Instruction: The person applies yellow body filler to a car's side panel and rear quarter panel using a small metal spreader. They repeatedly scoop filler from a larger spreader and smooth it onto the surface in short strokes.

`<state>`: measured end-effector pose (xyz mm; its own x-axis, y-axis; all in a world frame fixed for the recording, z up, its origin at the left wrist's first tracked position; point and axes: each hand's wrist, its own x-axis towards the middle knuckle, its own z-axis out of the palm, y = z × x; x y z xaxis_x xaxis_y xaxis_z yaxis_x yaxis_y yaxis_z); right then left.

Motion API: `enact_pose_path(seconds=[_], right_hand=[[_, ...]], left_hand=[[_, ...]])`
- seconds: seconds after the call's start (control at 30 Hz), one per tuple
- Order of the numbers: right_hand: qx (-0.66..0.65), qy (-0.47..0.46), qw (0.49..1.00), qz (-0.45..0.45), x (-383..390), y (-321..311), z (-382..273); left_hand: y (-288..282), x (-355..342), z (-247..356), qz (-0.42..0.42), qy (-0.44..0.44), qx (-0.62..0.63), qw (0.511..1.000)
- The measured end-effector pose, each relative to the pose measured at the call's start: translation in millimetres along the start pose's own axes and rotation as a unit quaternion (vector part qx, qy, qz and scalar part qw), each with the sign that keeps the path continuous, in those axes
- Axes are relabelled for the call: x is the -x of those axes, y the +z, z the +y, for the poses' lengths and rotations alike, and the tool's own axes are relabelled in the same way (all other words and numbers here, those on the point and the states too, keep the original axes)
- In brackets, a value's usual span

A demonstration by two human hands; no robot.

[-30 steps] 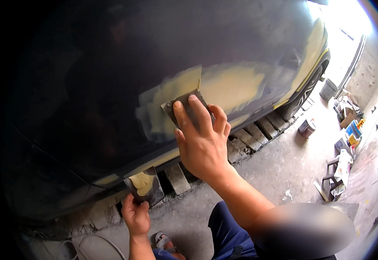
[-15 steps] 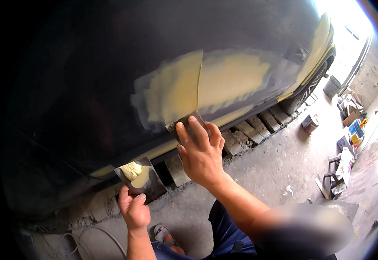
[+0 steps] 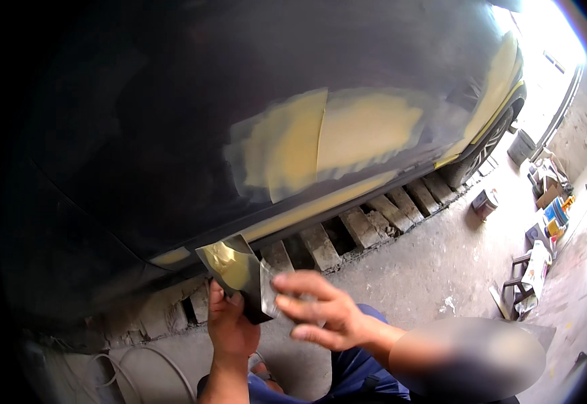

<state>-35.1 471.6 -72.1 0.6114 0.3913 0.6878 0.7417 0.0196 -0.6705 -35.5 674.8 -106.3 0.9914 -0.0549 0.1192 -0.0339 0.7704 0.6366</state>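
Your left hand (image 3: pixel 233 330) is clamped on the near end of a dark, flat palette (image 3: pixel 253 307), with the thumb lying over its surface. That grip likely keeps the fingers out of the yellow filler putty (image 3: pixel 229 264), which is heaped toward the far end and covers part of the palette.

Your right hand (image 3: pixel 323 310) is just beside it, palm turned inward, its fingertips at a thin grey spreader (image 3: pixel 268 286) along the palette's right edge. Motion blur hides whether those fingers are pinched on the blade, so I cannot tell how firmly it is held. With the two tools this close, one hand seems to steady the palette while the other works the blade against it.

Below your hands are your blue trousers (image 3: pixel 374 377) and a sandal (image 3: pixel 259 367); to their lower left, a pale hose (image 3: pixel 172 369) loops on the floor (image 3: pixel 408 276).

Ahead of your hands, the dark car side panel (image 3: pixel 165 135) carries a yellow filler patch (image 3: pixel 297 138), which meets a paler patch (image 3: pixel 371 128) along a raised line. Neither hand touches it; the palette is held low, near the panel's bottom edge, perhaps to shorten the reach.

Right of your hands, slats (image 3: pixel 357 225) run beneath the car. Farther right are a stool (image 3: pixel 524 279) draped with something white, a can (image 3: pixel 484 203) set apart on the floor, the car wheel (image 3: pixel 487 151) and a dark bucket (image 3: pixel 522 147) beyond.
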Motion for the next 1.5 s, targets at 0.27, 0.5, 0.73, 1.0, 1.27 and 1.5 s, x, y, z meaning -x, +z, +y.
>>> enact_pose_path(seconds=[0.27, 0.5, 0.73, 1.0, 1.27, 1.5], right_hand=[[0.381, 0.025, 0.923, 0.041, -10, -27, 32], [0.593, 0.02, 0.773, 0.223, -129, -46, 10], [0.578, 0.089, 0.792, 0.172, -102, 2, 34], [0.56, 0.111, 0.808, 0.146, -43, 29, 70], [0.599, 0.079, 0.768, 0.212, -80, -44, 24], [0.615, 0.047, 0.762, 0.197, -113, -56, 29]], left_hand=[[16, 5, 21, -0.022, 0.075, -0.045, 0.996], [-3, -3, 16, 0.009, 0.078, -0.088, 0.993], [-15, -5, 25, 0.01, 0.076, -0.094, 0.993], [-27, -5, 23, 0.027, 0.076, -0.082, 0.993], [-18, -6, 23, 0.01, 0.066, -0.101, 0.993], [-22, -11, 20, -0.005, 0.083, -0.101, 0.991]])
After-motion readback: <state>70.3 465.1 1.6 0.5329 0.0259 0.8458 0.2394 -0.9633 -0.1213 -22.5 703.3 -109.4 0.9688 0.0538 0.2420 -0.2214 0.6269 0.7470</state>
